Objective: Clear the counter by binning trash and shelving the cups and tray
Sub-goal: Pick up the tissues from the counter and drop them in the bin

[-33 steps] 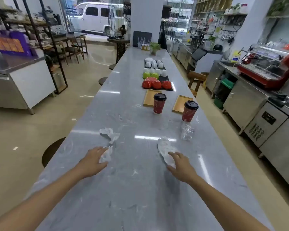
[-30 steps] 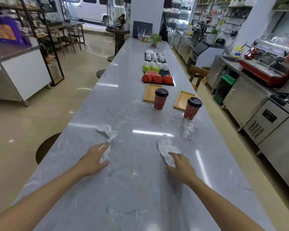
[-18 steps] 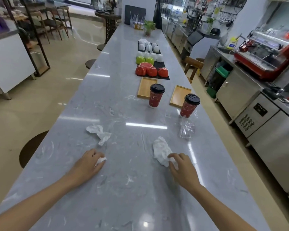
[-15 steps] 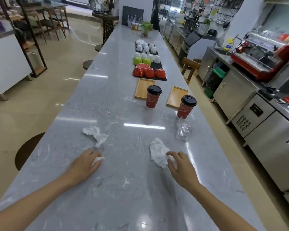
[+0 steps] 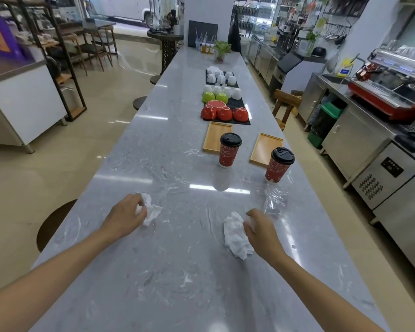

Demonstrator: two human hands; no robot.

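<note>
Your left hand (image 5: pixel 127 215) lay curled on the grey marble counter (image 5: pixel 168 279), its fingers closed around a bit of white tissue, with the rest of that crumpled napkin (image 5: pixel 152 209) spilling out just to the right of the knuckles. Well to its right, your right hand (image 5: pixel 261 227) was also bent in a loose grip, fingertips pinching the edge of a second crumpled napkin (image 5: pixel 235 234) that lay flat against the hand's left side. Just beyond that hand sat a scrap of clear plastic wrap (image 5: pixel 274 200), touching the base of a red paper cup (image 5: pixel 279 165) with a black lid. Another lidded red cup (image 5: pixel 229 149) stood farther off, between your two hands' lines of reach. Behind each cup lay a small wooden tray (image 5: pixel 216 137), the right one (image 5: pixel 265 149) just beside its cup. Far ahead of both hands, red, green and white cups rested upside down on black mats (image 5: pixel 243 105).
</note>
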